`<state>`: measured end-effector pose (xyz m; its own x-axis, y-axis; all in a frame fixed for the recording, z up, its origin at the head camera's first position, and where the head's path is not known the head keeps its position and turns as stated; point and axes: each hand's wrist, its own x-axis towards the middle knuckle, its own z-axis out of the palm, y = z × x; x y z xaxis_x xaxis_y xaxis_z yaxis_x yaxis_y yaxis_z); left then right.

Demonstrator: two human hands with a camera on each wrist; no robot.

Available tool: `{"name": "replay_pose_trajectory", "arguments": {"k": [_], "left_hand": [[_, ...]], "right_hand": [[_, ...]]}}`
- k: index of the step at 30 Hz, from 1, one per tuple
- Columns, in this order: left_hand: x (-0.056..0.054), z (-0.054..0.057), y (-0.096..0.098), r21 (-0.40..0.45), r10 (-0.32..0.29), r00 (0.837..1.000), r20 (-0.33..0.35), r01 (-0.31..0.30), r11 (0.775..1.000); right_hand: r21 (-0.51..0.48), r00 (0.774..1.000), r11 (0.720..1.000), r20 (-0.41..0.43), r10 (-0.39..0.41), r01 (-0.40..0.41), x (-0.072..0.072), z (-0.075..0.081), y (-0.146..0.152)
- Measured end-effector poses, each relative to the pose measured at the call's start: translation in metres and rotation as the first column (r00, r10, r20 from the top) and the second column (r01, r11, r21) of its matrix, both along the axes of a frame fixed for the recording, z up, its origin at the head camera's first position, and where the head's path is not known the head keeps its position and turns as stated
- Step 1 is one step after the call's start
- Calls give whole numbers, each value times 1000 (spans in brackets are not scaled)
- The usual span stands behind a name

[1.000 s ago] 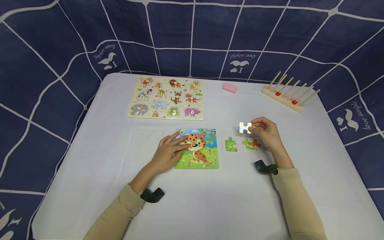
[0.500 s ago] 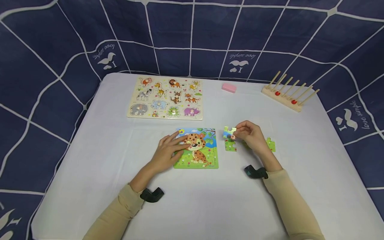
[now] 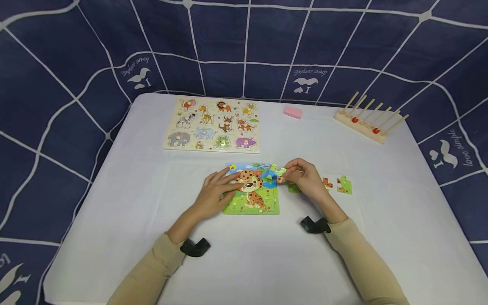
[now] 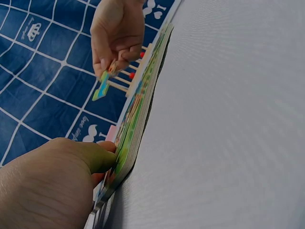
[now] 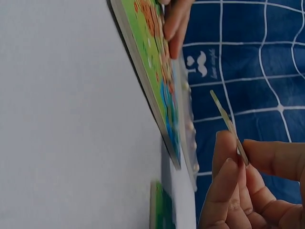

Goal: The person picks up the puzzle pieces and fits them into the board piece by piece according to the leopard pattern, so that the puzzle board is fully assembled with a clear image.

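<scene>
My left hand rests with spread fingers on the left side of the leopard jigsaw puzzle. In the left wrist view its thumb lies along the thick edge of the puzzle board. Between thumb and fingers, my right hand pinches a blue and green puzzle piece, which overlaps the puzzle's upper right corner in the head view. The right wrist view shows this piece edge-on, raised above the table. Several loose pieces lie right of the puzzle, among them a green one; my right hand partly hides others.
Behind the leopard puzzle lies a wooden animal peg puzzle. A pink block sits near the table's back edge. At the back right stands a wooden peg rack with red beads. Dark blue checked cloth hangs around the white table.
My right hand has carried the pinched piece leftward to the puzzle's upper right corner and turned its printed side into view. My left hand has stayed in place.
</scene>
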<state>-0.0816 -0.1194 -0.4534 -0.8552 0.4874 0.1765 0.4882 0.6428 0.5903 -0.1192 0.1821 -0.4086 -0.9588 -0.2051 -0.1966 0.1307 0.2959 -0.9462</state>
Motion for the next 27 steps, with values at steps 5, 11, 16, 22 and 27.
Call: {"name": "replay_pose_trajectory", "arguments": {"k": [5, 11, 16, 22, 27], "left_hand": [[0, -2, 2, 10, 0, 1000, 12, 0, 1000], [-1, -2, 3, 8, 2, 1000, 17, -2, 1000], [0, -1, 4, 7, 2, 1000, 22, -2, 1000], [0, 1, 3, -1, 6, 1000, 28, -6, 1000], [0, 0, 2, -2, 6, 1000, 27, -6, 1000]], "right_hand": [[-33, 1000, 999, 3, 11, -11, 1, -5, -10], [3, 1000, 1000, 14, -14, 14, 2, -9, -17], [9, 998, 999, 44, -53, 53, 2, -10, -23], [27, 996, 997, 47, -74, 72, 4, -9, -29], [18, 997, 997, 34, -69, 68, 5, -10, -30]]}}
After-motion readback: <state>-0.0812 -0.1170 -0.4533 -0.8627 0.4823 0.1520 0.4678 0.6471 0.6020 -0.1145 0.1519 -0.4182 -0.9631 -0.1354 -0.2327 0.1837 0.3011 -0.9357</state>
